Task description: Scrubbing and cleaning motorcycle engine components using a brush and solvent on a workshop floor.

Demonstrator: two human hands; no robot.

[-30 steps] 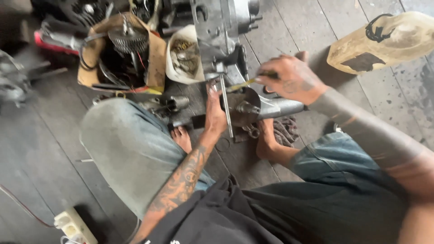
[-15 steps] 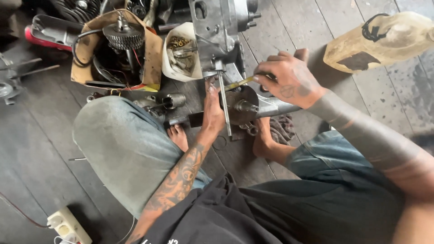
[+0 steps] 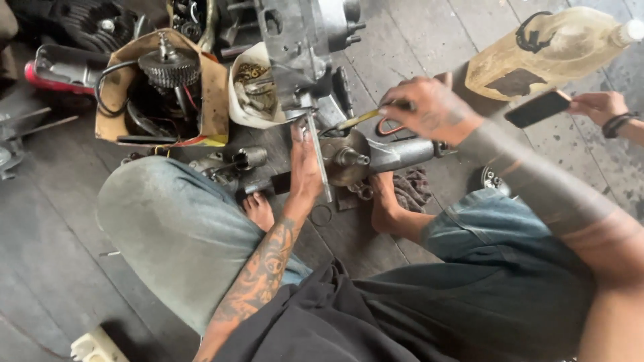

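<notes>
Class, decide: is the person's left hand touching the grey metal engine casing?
Touching. The head view shows the left hand pressed flat against the lower edge of the engine casing, fingers overlapping its metal with no gap.

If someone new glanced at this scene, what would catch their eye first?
Probably the grey metal engine casing at top centre, with the tattooed left hand braced beneath it and the right hand working a yellow-handled tool at it. Then the cardboard box of gears on the left.
</notes>
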